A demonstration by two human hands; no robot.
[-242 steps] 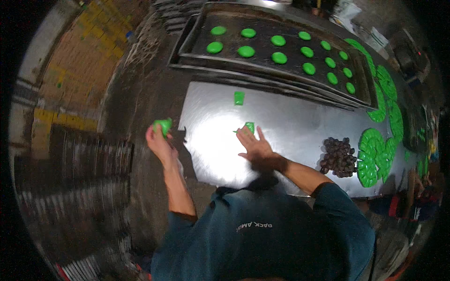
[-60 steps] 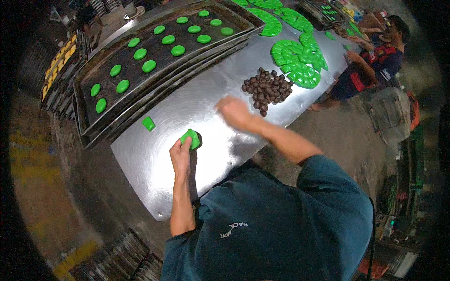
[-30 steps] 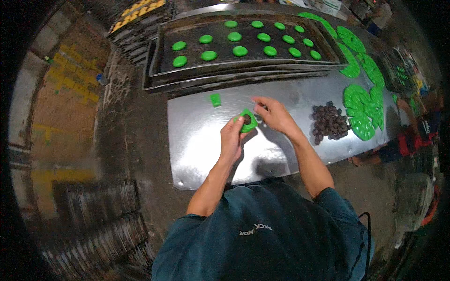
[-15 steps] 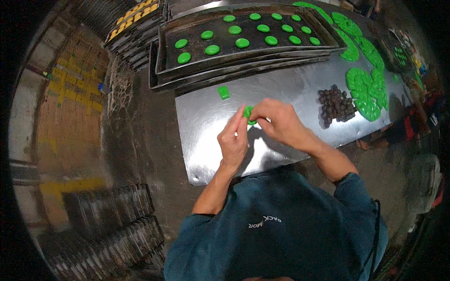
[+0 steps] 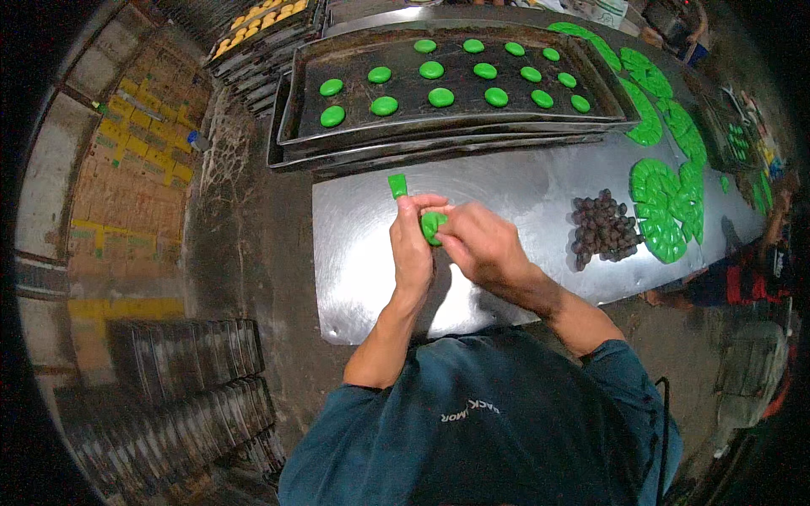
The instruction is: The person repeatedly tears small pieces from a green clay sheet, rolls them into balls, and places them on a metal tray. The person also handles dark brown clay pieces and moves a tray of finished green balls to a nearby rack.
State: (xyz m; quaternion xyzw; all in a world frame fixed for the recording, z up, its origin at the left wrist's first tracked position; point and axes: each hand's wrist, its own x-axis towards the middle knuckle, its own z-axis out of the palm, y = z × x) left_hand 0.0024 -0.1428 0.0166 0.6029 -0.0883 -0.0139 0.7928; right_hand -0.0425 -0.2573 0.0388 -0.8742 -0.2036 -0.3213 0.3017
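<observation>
Just beyond the fingertips lies a small, flat green dough piece point(image 5: 397, 185) on the shiny metal table point(image 5: 359, 244), over which a worker's bare left hand point(image 5: 413, 250) cradles a soft, rounded green dough lump point(image 5: 433, 228). The right hand point(image 5: 483, 244) pinches its edge, apparently gathering it shut; the next move seems to call for a firm seal, while round, dark-brown balls point(image 5: 604, 228) sit piled farther right.
</observation>
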